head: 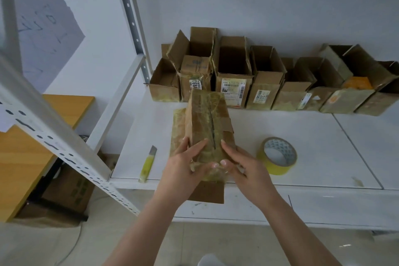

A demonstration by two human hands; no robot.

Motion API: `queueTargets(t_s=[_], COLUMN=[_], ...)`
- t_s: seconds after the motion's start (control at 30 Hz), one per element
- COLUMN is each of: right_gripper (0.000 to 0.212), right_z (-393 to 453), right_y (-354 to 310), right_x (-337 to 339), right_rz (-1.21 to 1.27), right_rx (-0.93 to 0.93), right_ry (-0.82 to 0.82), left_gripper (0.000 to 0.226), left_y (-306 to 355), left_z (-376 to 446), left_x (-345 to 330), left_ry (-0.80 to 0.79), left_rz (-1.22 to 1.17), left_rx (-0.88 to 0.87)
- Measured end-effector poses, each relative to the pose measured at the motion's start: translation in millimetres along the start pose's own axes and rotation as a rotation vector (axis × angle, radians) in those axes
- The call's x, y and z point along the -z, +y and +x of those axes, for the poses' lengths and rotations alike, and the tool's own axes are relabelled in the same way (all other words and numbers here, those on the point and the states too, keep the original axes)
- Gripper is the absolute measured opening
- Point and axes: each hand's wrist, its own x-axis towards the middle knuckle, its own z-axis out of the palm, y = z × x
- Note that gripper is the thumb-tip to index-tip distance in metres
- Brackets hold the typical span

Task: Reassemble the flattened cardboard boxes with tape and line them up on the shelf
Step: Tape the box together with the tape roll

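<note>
The box (pixel 207 123) stands bottom-up between both hands on the shelf (pixel 313 136), its seam still gaping. The left hand (pixel 183 162) and right hand (pixel 237 162) clasp its near end, thumbs pressing loose tape down. Judged step: sealing the bottom. Next, probably fresh tape (pixel 277 155), just right of the right hand.

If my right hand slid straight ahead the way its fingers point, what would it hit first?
Your right hand already rests on the cardboard box you hold. Past that, probably the row of open boxes at the wall; depth is unclear.
</note>
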Motion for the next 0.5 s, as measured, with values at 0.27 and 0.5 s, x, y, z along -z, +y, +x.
queueTargets(t_s=[0.27, 0.5], right_gripper=[0.068, 0.057], right_z=[5.3, 5.0], right_y=[2.4, 4.0], right_x=[-3.3, -14.4], right_rz=[-0.174, -0.181], right_rx=[0.085, 0.105], right_ry=[-0.032, 0.031], left_gripper=[0.071, 0.070], left_y=[-26.4, -38.3], left_z=[-0.7, -3.5], left_x=[7.2, 2.6], left_ry=[0.000, 0.022], left_rz=[-0.004, -0.113], left_rx=[-0.068, -0.114])
